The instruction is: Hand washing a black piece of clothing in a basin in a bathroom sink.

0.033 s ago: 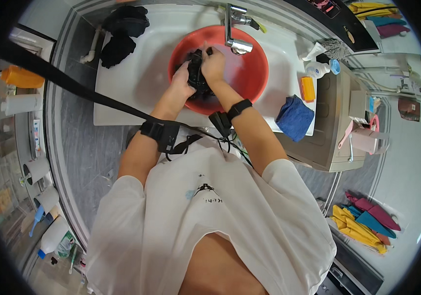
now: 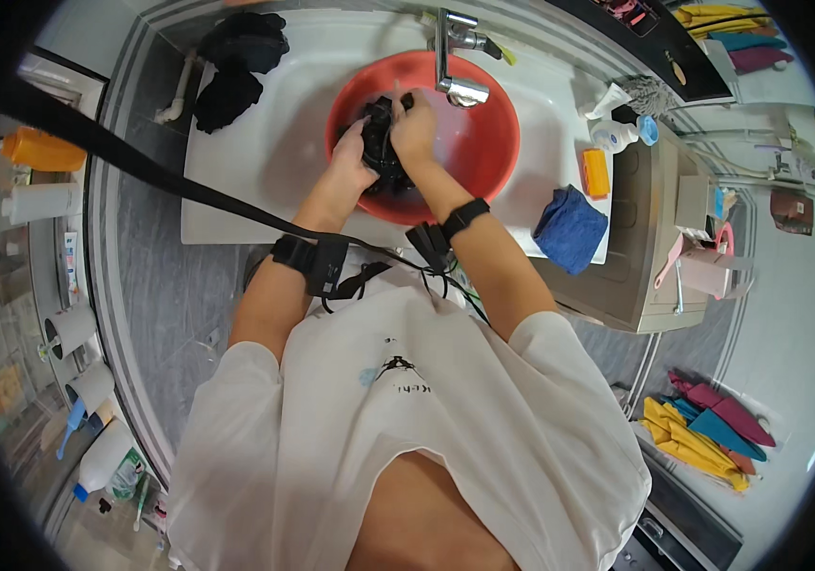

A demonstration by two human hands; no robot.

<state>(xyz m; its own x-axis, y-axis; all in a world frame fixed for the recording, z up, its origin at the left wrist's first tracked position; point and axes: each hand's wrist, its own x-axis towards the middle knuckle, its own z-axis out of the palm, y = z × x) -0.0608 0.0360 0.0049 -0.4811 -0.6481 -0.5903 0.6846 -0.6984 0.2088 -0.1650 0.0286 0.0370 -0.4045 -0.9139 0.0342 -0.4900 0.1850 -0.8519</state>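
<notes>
Over a red basin [image 2: 495, 143] of cloudy water, both my hands grip a dark wet cloth [image 2: 383, 157], bunched up and shiny black. My left hand [image 2: 352, 157] is closed on its left side. My right hand [image 2: 414, 128] is wrapped round its upper right part, with the fingers partly hidden. The cloth hangs down between the hands toward the basin's near wall. A chrome faucet [image 2: 455, 57] reaches over the far right rim of the basin.
The basin stands in a white sink [image 2: 279, 181]. Black garments [image 2: 228, 95] lie at its far left. At its right end are a folded blue cloth [image 2: 571, 228], an orange bar [image 2: 596, 172] and a white bottle [image 2: 614, 134]. A black strap [image 2: 160, 169] crosses the view.
</notes>
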